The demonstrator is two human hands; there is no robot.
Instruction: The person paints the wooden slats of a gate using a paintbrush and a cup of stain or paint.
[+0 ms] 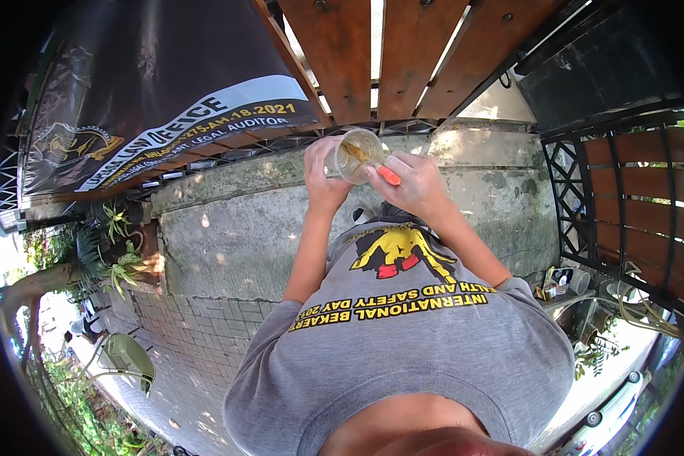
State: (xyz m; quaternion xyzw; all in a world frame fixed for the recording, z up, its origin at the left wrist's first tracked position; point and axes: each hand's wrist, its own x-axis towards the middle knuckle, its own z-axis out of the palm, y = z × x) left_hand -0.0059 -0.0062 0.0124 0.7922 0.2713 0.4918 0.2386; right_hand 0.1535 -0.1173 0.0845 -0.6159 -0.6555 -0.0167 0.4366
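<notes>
My left hand (325, 176) is wrapped around a clear plastic cup (345, 163), tilted so that its round mouth faces up toward me. Yellowish-brown material (355, 150) shows inside the cup. At the cup's right side, my right hand (412, 182) is closed around a tool with an orange-red handle (389, 175). The other end of this tool seems to reach into the cup, but my fingers and the cup's contents hide its kind. Both hands are held together in front of my chest, above the grey shirt (403, 334).
Ahead stands a brown slatted wooden gate (410, 68), with a dark printed banner (182, 83) to its left. Concrete (228, 235) and paving bricks (197, 334) lie underfoot. Plants (118, 258) and a green chair (129, 357) are on the left; a metal-framed fence (638, 197) is on the right.
</notes>
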